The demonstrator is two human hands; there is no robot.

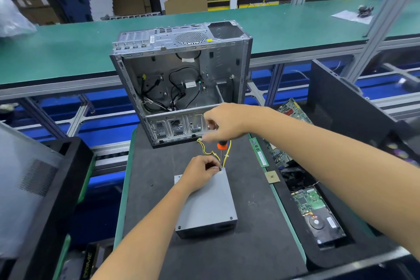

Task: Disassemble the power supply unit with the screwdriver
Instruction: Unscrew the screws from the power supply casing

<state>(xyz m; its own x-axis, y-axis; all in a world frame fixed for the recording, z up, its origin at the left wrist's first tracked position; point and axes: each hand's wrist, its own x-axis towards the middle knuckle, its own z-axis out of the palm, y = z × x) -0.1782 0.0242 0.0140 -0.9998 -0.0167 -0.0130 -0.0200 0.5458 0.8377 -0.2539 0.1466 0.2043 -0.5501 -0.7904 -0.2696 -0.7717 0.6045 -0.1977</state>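
right now the right hand is gripping the orange-collared screwdriver upright, its tip sitting at a screw on the far corner of the power supply unit, which is lying flat on the bench under the left hand. the left hand's fingers are pinching round the shaft just beside the tip, steadying it. judging by this, a lid screw is being worked; next, the two near-edge screws are waiting.
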